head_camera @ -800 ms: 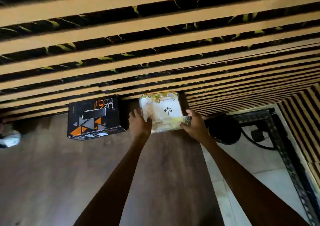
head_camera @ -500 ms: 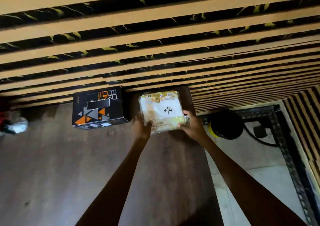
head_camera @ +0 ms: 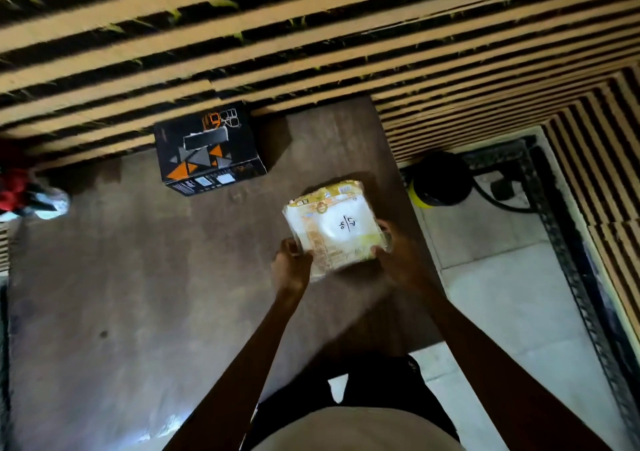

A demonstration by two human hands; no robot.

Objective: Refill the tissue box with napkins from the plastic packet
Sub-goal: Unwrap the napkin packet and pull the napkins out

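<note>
Napkin packet (head_camera: 334, 224): clear plastic, yellow print, sealed; both hands' grip.

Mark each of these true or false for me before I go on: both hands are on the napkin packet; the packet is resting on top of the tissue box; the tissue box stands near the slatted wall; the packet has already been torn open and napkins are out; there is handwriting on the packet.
1. Both hands hold the napkin packet. True: the left hand and right hand grip its near corners.
2. The packet rests on the tissue box. False: it is apart from the box, nearer the person.
3. The tissue box stands near the slatted wall. True.
4. The packet is torn open with napkins out. False: no loose napkins show.
5. There is handwriting on the packet. True.
</note>
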